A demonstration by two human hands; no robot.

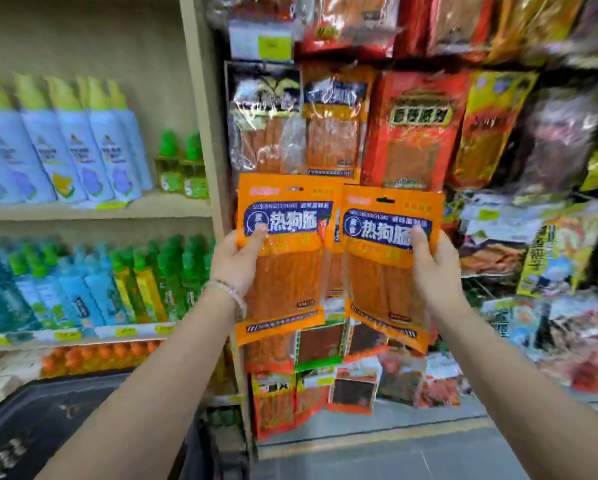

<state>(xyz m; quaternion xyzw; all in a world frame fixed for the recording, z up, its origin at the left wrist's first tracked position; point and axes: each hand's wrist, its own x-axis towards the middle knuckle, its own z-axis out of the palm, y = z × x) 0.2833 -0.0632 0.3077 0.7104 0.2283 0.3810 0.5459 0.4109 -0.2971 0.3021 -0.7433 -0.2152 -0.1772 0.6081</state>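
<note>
Left hand (pixel 237 258) and right hand (pixel 432 263) each pinch a glossy flat orange plastic snack packet, left packet (pixel 285 268) and right packet (pixel 387 271), labelled "热狗肠", overlapping before the hanging snack rack (pixel 419 133).

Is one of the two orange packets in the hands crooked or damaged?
The packet in the right hand hangs tilted; the other packet, in the left hand, is nearly straight. No tear or spill shows.

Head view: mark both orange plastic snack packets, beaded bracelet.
left orange plastic snack packet (pixel 287 275), head view, clear window.
right orange plastic snack packet (pixel 377 285), head view, clear window.
beaded bracelet (pixel 226 289), head view, beads.
</note>
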